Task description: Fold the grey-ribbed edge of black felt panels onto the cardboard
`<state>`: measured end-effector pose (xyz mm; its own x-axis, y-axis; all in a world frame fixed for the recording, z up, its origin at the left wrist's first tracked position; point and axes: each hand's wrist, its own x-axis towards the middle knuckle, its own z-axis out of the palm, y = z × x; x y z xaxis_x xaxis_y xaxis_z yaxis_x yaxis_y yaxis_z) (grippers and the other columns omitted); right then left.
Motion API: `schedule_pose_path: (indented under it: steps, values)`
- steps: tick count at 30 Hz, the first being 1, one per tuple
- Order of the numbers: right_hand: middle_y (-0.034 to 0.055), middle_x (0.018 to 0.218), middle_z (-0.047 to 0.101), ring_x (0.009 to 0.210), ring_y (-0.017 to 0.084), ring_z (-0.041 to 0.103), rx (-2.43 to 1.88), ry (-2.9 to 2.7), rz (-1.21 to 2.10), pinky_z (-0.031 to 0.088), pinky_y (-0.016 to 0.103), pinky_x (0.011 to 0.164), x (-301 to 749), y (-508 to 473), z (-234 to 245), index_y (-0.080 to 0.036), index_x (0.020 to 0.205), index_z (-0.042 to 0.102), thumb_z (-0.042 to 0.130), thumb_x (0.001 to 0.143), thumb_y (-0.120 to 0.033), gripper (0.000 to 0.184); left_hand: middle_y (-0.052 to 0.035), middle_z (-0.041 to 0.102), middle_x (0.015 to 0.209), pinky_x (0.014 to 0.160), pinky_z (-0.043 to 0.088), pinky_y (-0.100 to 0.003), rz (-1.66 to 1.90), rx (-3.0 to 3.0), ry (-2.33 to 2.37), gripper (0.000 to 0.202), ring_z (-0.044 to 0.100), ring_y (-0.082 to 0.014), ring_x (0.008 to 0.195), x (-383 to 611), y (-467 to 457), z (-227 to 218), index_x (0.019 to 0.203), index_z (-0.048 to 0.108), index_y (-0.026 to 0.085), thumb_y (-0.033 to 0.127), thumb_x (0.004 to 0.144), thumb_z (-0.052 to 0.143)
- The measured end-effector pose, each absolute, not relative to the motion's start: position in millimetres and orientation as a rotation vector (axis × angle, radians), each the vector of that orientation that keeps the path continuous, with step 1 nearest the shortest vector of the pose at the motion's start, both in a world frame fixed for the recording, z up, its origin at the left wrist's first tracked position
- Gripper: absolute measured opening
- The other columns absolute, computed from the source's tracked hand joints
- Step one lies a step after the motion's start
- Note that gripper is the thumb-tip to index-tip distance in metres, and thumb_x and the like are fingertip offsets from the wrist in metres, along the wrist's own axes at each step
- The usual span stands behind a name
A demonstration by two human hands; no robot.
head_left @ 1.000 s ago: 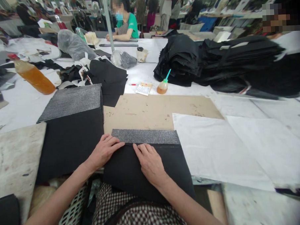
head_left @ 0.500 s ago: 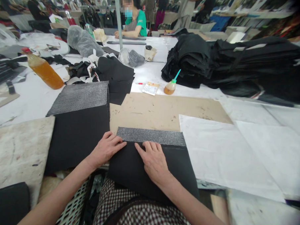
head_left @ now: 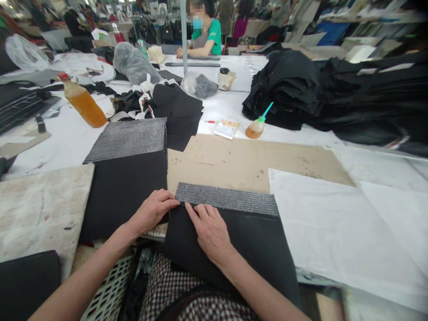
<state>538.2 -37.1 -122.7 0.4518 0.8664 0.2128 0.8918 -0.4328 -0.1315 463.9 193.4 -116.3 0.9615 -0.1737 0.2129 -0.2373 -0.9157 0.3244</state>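
Your left hand (head_left: 154,211) is half curled, its fingertips at the left end of the fold on the black panel (head_left: 253,248); whether it pinches the edge cannot be told. Your right hand (head_left: 212,231) lies loosely spread on the same panel, index finger extended to the fold just beside the left fingertips, gripping nothing visible.

The panel is smooth and matt, lying in front of you at the table's near edge, partly over your checked garment (head_left: 173,280). Along its far side runs a straight, ribbed grey strip (head_left: 233,200).

To your left lies a second panel (head_left: 126,188), likewise black, with a broader ribbed band (head_left: 131,138). Beyond your work is a flat beige board (head_left: 221,160), spotted with dark marks; smooth white sheets (head_left: 319,222) lie to the right.

Containers: a tilted clear bottle (head_left: 86,104), red-capped, holds amber liquid. A small squeeze bottle (head_left: 255,129) with a slanting teal spout holds a little brownish liquid. A filmy grey bag (head_left: 133,64) bulges; its contents cannot be identified. Below your left forearm sits a pale, perforated crate (head_left: 106,297).
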Motion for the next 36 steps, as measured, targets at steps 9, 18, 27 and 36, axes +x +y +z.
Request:
schedule_pose_path:
  steps: [9, 18, 27, 36]
  values:
    - [0.0111, 0.107, 0.055, 0.096, 0.026, 0.045, -2.483, -1.542, -0.135, 0.042, 0.040, 0.086, 537.5, -33.9, -118.6, -0.016, 0.143, 0.046, 0.049, 0.091, -0.010, 0.052, -0.0088, 0.062, 0.106, 0.088, 0.044, -0.036, 0.229, 2.971, -0.498, 0.029, 0.053, -0.0197, 0.097, 459.3, 189.8, -110.6, 0.123, 0.061, 0.020, 0.017, 0.098, 0.046]
    - [0.0113, 0.105, 0.055, 0.095, 0.026, 0.045, -2.464, -1.497, -0.180, 0.043, 0.040, 0.085, 535.4, -37.3, -119.1, -0.016, 0.141, 0.047, 0.047, 0.093, -0.011, 0.049, -0.0100, 0.062, 0.114, 0.095, 0.043, -0.041, 0.253, 3.079, -0.353, 0.024, 0.053, -0.0247, 0.108, 444.4, 181.7, -98.3, 0.114, 0.063, 0.018, 0.015, 0.095, 0.049]
    - [0.0095, 0.102, 0.055, 0.095, 0.025, 0.047, -2.404, -1.425, -0.143, 0.044, 0.039, 0.085, 537.1, -56.4, -114.8, -0.013, 0.130, 0.052, 0.047, 0.094, -0.012, 0.037, -0.0124, 0.064, 0.123, 0.096, 0.043, -0.039, 0.400, 3.180, -0.108, 0.034, 0.058, -0.0249, 0.110, 450.9, 104.3, -118.5, 0.128, 0.058, 0.017, 0.021, 0.099, 0.043]
    - [0.0118, 0.108, 0.056, 0.102, 0.026, 0.048, -2.600, -1.063, -0.181, 0.047, 0.041, 0.088, 582.0, -201.0, -119.8, -0.013, 0.135, 0.047, 0.044, 0.092, -0.004, 0.045, -0.0109, 0.066, 0.121, 0.093, 0.043, -0.040, 0.454, 3.271, -0.110, 0.036, 0.060, -0.0261, 0.104, 453.4, 98.0, -128.9, 0.129, 0.060, 0.018, 0.033, 0.099, 0.045]
